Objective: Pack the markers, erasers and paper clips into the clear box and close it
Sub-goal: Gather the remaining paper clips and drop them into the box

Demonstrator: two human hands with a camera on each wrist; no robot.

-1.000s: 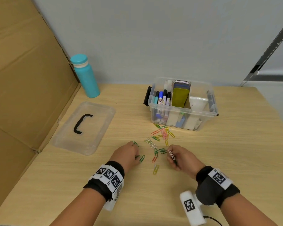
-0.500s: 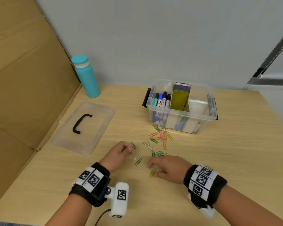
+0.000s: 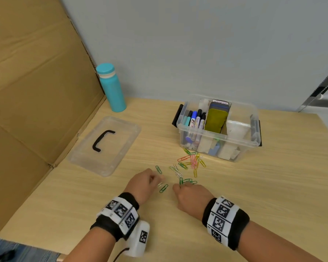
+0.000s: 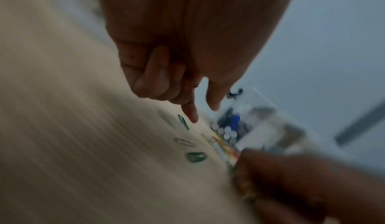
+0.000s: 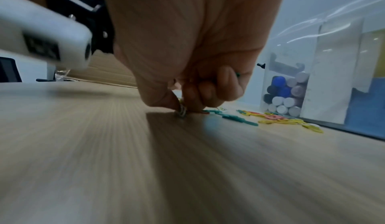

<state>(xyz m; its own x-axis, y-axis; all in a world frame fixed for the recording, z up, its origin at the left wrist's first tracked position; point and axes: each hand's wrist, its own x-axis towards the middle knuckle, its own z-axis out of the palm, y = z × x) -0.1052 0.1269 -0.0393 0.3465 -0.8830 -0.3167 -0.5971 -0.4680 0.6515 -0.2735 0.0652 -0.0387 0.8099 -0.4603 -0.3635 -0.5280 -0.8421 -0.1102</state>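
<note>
The clear box [image 3: 243, 143] stands open at the back right with markers [image 3: 194, 120] and erasers [image 3: 216, 120] upright inside. Coloured paper clips [image 3: 192, 161] lie scattered on the table in front of it. My left hand [image 3: 146, 183] hovers by a green clip [image 4: 183, 122]. Its index finger and thumb are slightly apart, and its other fingers curl into the palm, where gathered clips are mostly hidden. My right hand [image 5: 185, 108] pinches a silver clip [image 5: 182, 112] against the table, with more clips tucked in its curled fingers. The lid [image 3: 121, 137] lies flat at the left.
A teal bottle [image 3: 112, 87] stands at the back left against a cardboard wall [image 3: 36, 91] that runs along the table's left side. The table's right edge lies beyond the box. Another green clip [image 3: 163, 188] lies between my hands.
My left hand took up a pink clip and shifted slightly right. My right hand moved left and down onto the nearest clips and now pinches one. The head view tilted.
</note>
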